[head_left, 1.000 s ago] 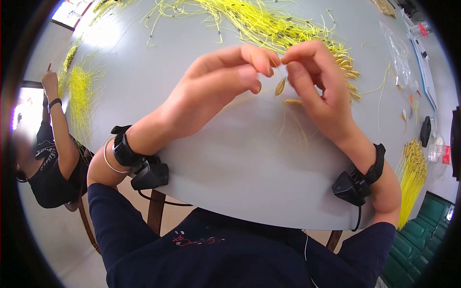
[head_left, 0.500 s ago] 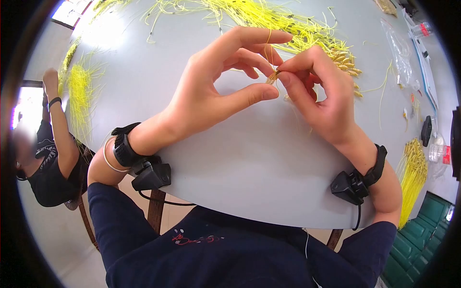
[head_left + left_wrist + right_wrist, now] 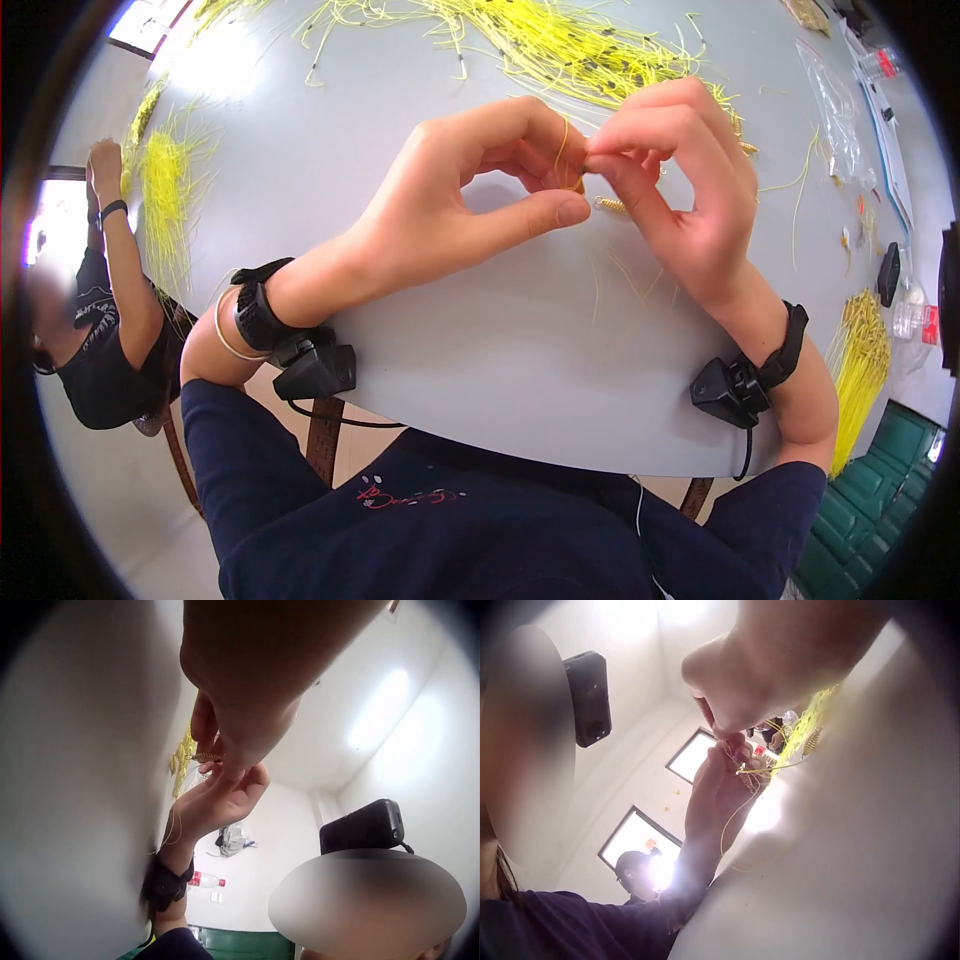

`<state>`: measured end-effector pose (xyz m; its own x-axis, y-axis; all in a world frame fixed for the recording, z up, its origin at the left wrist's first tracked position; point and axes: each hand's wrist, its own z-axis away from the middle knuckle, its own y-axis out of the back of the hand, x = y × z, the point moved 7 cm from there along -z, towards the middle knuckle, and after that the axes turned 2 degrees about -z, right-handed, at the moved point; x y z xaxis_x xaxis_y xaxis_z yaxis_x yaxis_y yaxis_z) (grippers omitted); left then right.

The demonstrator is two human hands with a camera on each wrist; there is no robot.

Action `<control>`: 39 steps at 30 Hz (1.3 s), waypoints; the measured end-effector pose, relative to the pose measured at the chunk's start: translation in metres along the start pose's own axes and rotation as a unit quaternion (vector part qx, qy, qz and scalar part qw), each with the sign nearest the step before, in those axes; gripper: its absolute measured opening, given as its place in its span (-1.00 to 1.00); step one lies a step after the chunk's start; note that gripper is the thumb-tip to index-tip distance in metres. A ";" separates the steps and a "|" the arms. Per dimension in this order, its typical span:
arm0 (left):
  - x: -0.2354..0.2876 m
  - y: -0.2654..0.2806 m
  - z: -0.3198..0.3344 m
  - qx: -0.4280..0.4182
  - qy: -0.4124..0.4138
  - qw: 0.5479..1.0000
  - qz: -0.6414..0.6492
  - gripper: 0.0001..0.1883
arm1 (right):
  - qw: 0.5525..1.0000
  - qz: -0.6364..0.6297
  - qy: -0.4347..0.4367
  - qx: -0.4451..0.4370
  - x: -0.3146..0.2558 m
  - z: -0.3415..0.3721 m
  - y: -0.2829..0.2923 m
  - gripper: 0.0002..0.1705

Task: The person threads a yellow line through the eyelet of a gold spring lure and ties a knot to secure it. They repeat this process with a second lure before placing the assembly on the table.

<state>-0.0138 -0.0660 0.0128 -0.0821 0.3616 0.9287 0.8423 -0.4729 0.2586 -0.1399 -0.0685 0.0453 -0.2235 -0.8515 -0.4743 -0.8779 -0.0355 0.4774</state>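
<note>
Both hands meet over the table's middle. My left hand [image 3: 470, 190] holds a small gold wire spring [image 3: 746, 780] in its curled fingers, mostly hidden in the head view. A thin yellow line [image 3: 562, 150] loops over its index finger, while the thumb stands apart. Right against those fingers, my right hand [image 3: 690, 180] pinches the thin yellow line between thumb and index finger. In the right wrist view a loose end of line [image 3: 724, 836] hangs in a curve below the fingers. Another gold spring [image 3: 610, 205] lies on the table just beneath the hands.
A heap of bright yellow lines [image 3: 560, 50] with dark beads spreads across the back. More yellow strands [image 3: 170, 200] lie at left, and a bundle [image 3: 855, 370] at right. A clear plastic bag [image 3: 835, 120] is at back right. Another person [image 3: 110, 330] sits at left.
The spring hung between the hands, then came into the left hand's fingers. The left fingers have curled in, with line looped over the index; the right fingertips moved from the spring's end onto the line.
</note>
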 end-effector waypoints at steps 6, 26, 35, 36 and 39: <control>-0.006 -0.004 0.002 -0.024 0.059 0.998 0.013 -0.90 | 0.999 -0.018 0.023 -0.028 -0.004 0.001 -0.001 -0.87; 0.002 -0.013 0.003 -0.097 0.073 0.970 0.213 -0.71 | 0.904 -0.353 -0.233 -0.065 0.021 0.018 -0.018 -0.87; -0.002 -0.013 0.003 -0.089 0.101 0.961 0.240 -0.72 | 0.809 -0.470 -0.330 -0.127 0.022 0.023 -0.030 -0.82; -0.002 -0.014 0.004 -0.098 0.107 0.961 0.234 -0.72 | 0.793 -0.477 -0.357 -0.127 0.022 0.024 -0.031 -0.83; -0.006 -0.011 0.004 -0.069 0.087 0.969 0.221 -0.75 | 0.787 -0.483 -0.367 -0.113 0.023 0.024 -0.030 -0.85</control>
<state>-0.0206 -0.0598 0.0033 0.1719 -0.0372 0.9844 0.7371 -0.6581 -0.1536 -0.1289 -0.0744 0.0019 0.2440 0.1572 -0.9570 -0.7091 -0.6442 -0.2866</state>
